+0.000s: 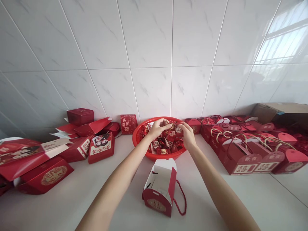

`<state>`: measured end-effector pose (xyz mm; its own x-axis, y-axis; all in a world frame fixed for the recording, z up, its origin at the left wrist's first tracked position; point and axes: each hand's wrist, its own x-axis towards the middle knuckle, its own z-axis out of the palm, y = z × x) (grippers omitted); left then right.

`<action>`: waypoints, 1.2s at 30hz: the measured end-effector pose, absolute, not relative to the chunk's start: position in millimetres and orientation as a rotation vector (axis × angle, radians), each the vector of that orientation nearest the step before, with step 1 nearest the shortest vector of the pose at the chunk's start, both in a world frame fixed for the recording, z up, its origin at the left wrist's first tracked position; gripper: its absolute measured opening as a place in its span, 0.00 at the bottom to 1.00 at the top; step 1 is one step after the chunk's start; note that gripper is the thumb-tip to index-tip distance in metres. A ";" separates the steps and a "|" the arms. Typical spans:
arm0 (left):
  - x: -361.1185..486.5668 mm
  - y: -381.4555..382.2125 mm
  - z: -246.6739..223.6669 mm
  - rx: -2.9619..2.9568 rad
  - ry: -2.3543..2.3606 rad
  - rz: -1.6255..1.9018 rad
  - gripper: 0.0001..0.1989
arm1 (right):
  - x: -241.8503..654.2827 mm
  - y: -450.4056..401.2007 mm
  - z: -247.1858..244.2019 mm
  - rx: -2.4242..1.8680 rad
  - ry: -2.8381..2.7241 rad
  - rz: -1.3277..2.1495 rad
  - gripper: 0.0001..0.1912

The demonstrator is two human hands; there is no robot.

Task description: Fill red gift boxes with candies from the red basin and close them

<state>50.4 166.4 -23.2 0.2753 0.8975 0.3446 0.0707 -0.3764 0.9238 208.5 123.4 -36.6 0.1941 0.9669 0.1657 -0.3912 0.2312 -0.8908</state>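
Over the round red plastic basket [135, 138] at the foot of the wall, both my hands are among red wrapped candies [169, 141]. My left hand [158, 127] is closed, with fingertips pinched on a wrapped candy that is mostly hidden. At the basket's right side my right hand [188, 133] has its fingers bent and pinched at the edge of a red wrapped candy [178, 129] with a round pale label. Nearer to me, between my forearms, stands an open red gift box [157, 202]. Its white inside shows, and a red cord handle [184, 199] hangs off its right side.
Red gift boxes with rope handles [243, 157] stand in rows at right, before a cardboard carton [271, 110]. At left lie several red boxes [51, 176], some partly folded. A small red box [128, 124] leans on the tiled wall [151, 89].
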 end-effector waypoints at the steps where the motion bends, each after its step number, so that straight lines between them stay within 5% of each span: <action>1: 50.4 165.9 -23.0 1.688 0.891 1.211 0.23 | 208.9 123.1 -36.7 -0.809 -0.914 1.164 0.09; 10: 54.7 168.6 -24.4 2.008 1.182 0.861 0.23 | 207.8 127.1 -38.7 -0.755 -0.718 1.100 0.15; 14: 55.0 165.5 -31.1 2.207 1.303 0.355 0.08 | 207.6 125.8 -36.4 -0.751 -0.664 1.077 0.16; 24: 55.7 163.4 -33.4 2.295 1.525 -0.047 0.04 | 206.7 127.4 -37.6 -0.778 -0.691 1.069 0.16; 31: 54.2 164.0 -33.6 2.362 1.525 -0.067 0.25 | 205.9 129.8 -37.9 -0.740 -0.647 1.086 0.15; 36: 57.2 161.4 -34.9 2.444 1.463 -0.061 0.29 | 205.9 130.6 -39.3 -0.772 -0.635 1.080 0.16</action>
<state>57.2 161.4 -34.9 0.4828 0.8562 -0.1839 0.8686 -0.4413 0.2254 205.9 130.6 -39.3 0.3475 0.9341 0.0824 -0.5261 0.2669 -0.8074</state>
